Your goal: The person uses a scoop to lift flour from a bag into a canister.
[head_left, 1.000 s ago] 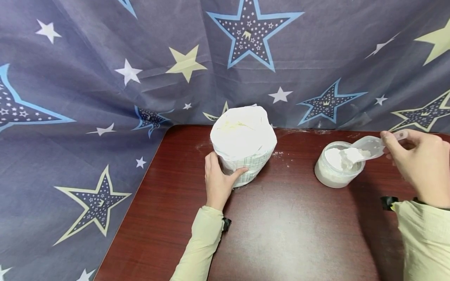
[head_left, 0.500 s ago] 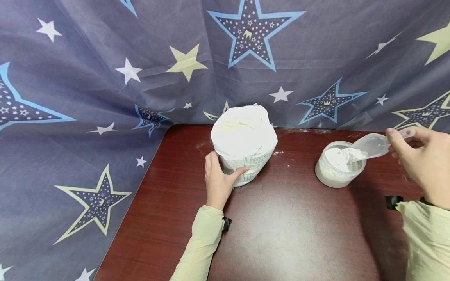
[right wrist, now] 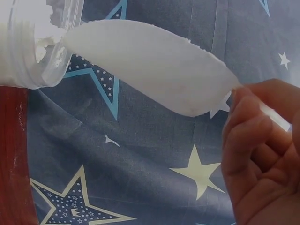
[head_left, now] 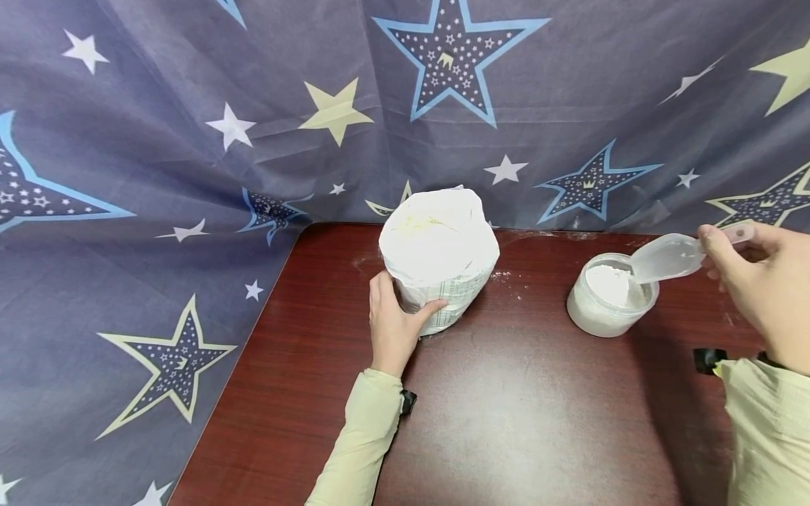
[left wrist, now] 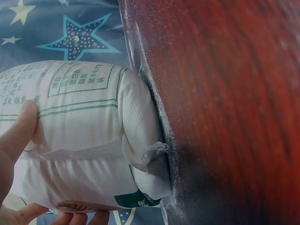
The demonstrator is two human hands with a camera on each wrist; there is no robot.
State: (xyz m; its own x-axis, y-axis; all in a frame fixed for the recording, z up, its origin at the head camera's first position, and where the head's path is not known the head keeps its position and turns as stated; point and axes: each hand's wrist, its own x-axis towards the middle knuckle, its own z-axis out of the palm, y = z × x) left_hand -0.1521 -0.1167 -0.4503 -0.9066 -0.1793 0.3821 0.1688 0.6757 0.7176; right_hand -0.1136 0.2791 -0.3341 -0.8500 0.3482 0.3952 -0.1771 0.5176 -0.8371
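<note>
My left hand [head_left: 397, 325] grips the near left side of a white woven bag [head_left: 465, 299] with green print, its top open and pale inside. In the left wrist view the bag [left wrist: 84, 126] stands on the table, thumb on its printed side and fingers curled beneath the far side. At the right, my right hand [head_left: 768, 281] pinches the handle of a translucent plastic scoop [head_left: 667, 258]. The scoop's tip overlaps the rim of a clear round jar [head_left: 601, 316] holding white powder [head_left: 614, 281]. The right wrist view shows the scoop [right wrist: 150, 65] tilted, its tip at the jar's mouth.
The dark red wooden table [head_left: 506, 407] has white powder specks [head_left: 506, 277] between bag and jar, and more along its back edge. A grey-blue cloth [head_left: 285, 56] patterned with stars hangs behind and to the left of the table.
The powder on the scoop has slid into the jar. My right hand has shifted slightly right, turning the scoop over further. The left hand and bag stay put.
</note>
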